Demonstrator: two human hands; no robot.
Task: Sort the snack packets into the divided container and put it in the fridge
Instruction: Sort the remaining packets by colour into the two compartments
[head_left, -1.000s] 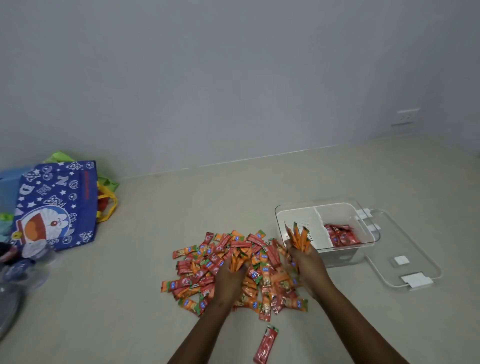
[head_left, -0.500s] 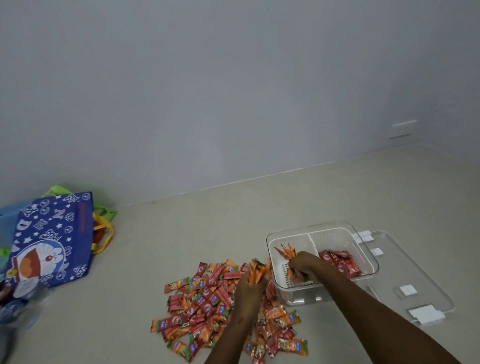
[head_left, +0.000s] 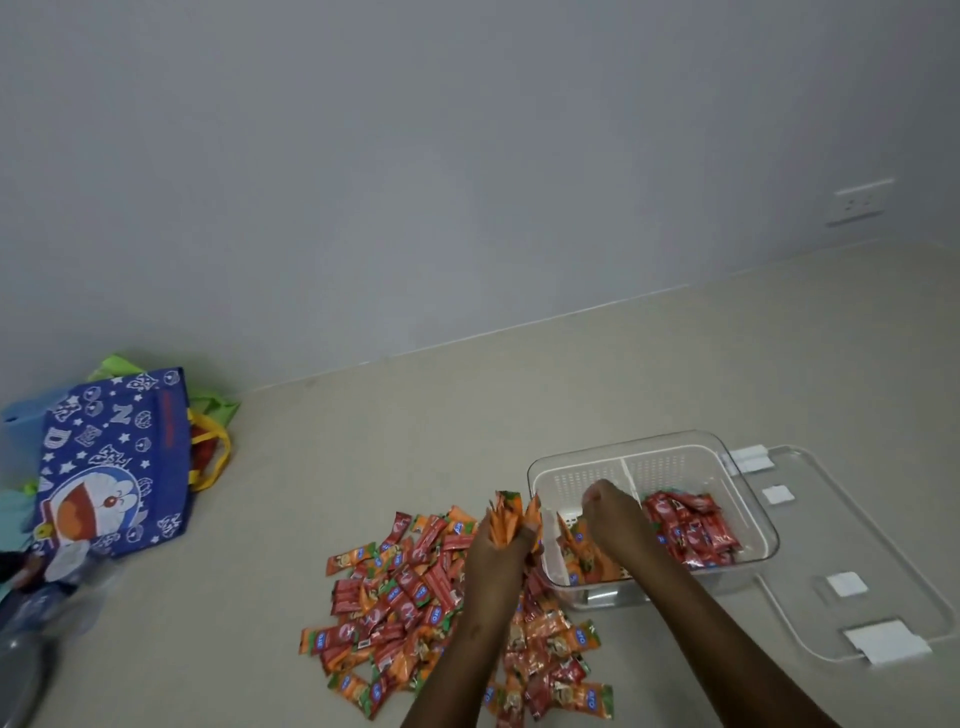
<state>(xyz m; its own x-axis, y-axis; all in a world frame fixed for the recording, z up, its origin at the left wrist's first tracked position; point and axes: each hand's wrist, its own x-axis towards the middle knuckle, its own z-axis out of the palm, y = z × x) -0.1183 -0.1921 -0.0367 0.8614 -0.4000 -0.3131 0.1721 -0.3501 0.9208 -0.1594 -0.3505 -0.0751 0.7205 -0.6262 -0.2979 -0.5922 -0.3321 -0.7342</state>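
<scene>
I am clenching upright orange foil snack packets (head_left: 506, 517) in my left fingers (head_left: 496, 540); the clear divided plastic container (head_left: 748, 499) sits just right, where my right fingers (head_left: 605, 501) are releasing theirs.

Packet pile (head_left: 415, 597): mix of orange and red wrappers, green ends, small blue logo patches. Divided container (head_left: 545, 467): clear, white perforated liner; right compartment red packets (head_left: 691, 530), left compartment orange packets (head_left: 587, 558). Lid (head_left: 857, 545): clear, white clips. Tote bag (head_left: 111, 462): blue, white stars, cartoon cat, yellow handles. Floor (head_left: 363, 441) beige, wall (head_left: 415, 182) grey.
</scene>
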